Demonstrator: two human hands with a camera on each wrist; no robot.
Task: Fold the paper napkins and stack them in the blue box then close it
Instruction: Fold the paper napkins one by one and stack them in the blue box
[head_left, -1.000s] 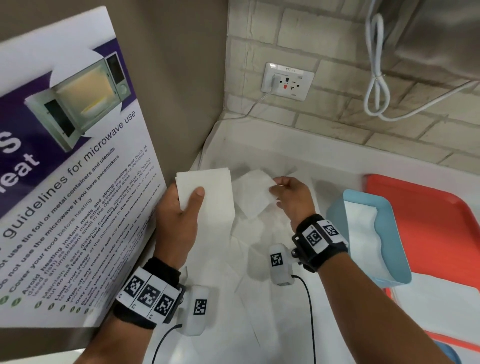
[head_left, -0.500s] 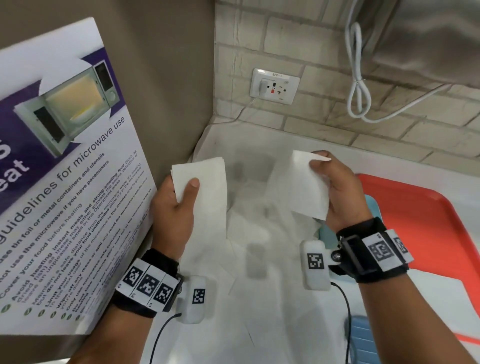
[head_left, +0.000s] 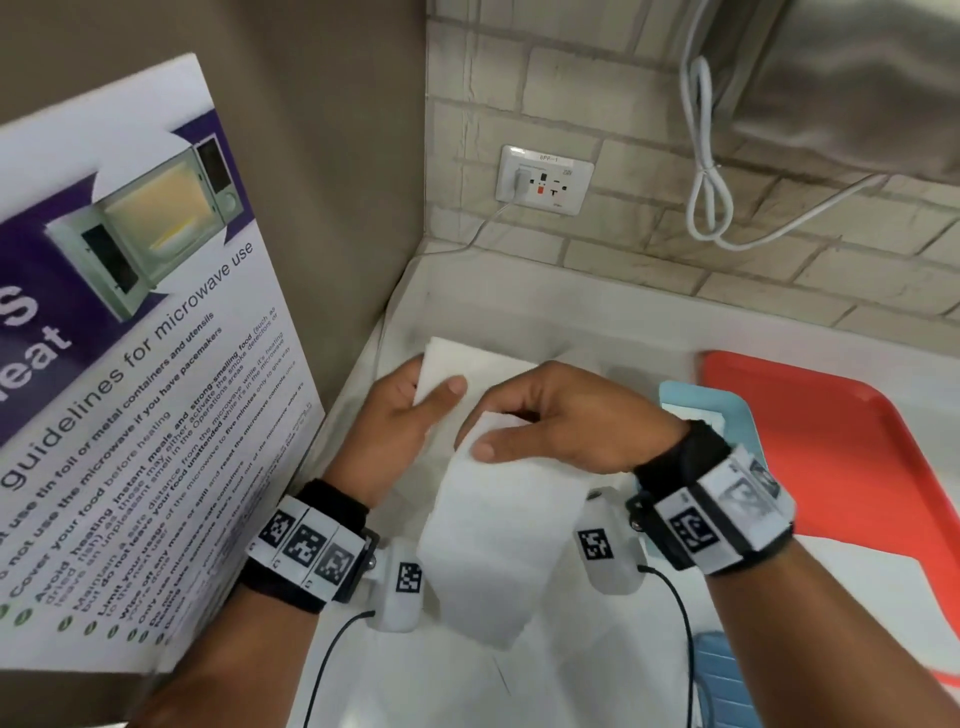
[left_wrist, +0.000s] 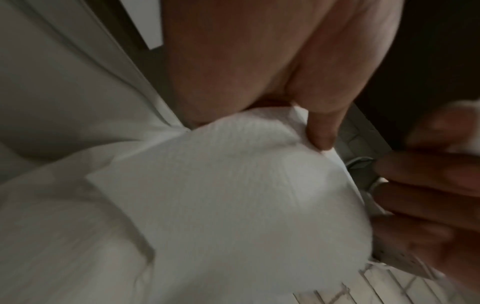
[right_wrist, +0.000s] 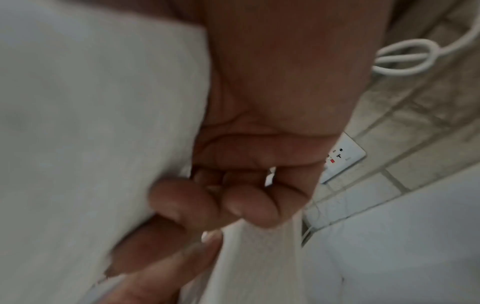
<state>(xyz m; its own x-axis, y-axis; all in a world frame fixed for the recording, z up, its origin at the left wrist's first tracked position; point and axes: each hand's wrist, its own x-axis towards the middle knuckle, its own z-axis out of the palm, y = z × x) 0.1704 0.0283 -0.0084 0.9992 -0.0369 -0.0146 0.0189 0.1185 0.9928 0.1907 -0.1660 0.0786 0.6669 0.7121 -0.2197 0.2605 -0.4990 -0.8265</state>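
Two hands, raised over the white surface: left hand pinches the far end of one white paper napkin, right hand pinches a fold nearer the body; half a second ago they were apart, now nearly touching. One red tray, right. One microwave poster, left. One blue box, open, behind the right wrist. Napkin: soft, textured, long, hanging loose below.
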